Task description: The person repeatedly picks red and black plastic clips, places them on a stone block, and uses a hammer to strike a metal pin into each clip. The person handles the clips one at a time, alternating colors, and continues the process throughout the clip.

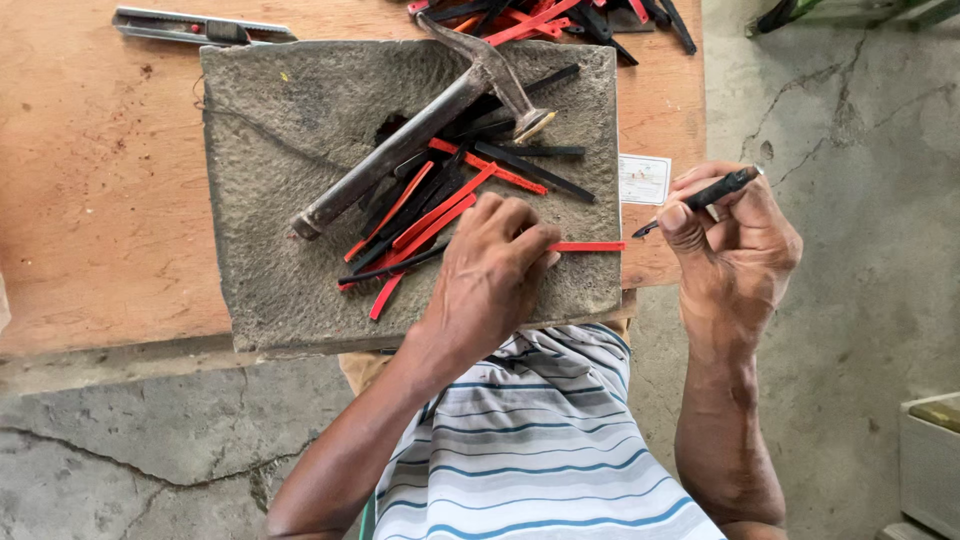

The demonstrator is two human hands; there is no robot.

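My left hand [492, 268] presses down on a red strip [590, 246] at the near right of a grey stone slab [290, 120]. The strip's right end sticks out from under my fingers. My right hand [735, 245] holds a thin black pointed tool [700, 198] off the slab's right side, tip aimed left toward the strip but apart from it. A pile of red and black strips [440, 205] lies in the slab's middle. A metal hammer [420, 130] rests across that pile, head at the upper right.
The slab sits on a low wooden board [90, 190] over a cracked concrete floor [860, 130]. A utility knife [200, 27] lies at the board's far left. More red and black strips [570, 18] are heaped beyond the slab. A small white card [643, 179] lies by the slab's right edge.
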